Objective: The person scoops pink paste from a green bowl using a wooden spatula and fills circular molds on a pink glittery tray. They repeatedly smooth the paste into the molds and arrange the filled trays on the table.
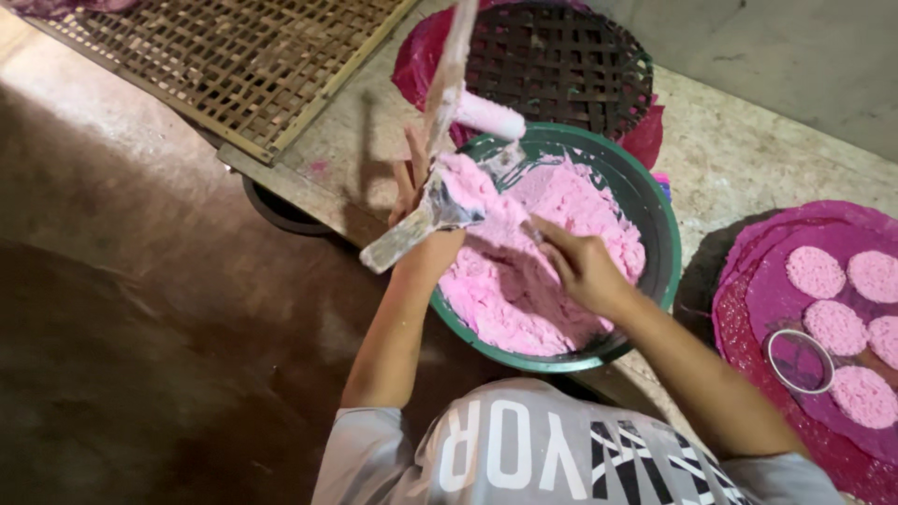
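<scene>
Floor (140, 309): smooth, brown, glossy with a dull sheen, left and lower frame. Tabletop (748, 150): pale, speckled, stained stone or concrete slab, set diagonally. Woven bamboo lattice tray (234, 56): resting at upper left, overhanging the slab's edge. Wall (795, 47): plain grey, upper right. Light: dim, warm.

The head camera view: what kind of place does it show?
Probably a small home food workshop: a green basin of pink dough, round pink cakes set out on a purple mat, and woven bamboo drying racks.
</scene>
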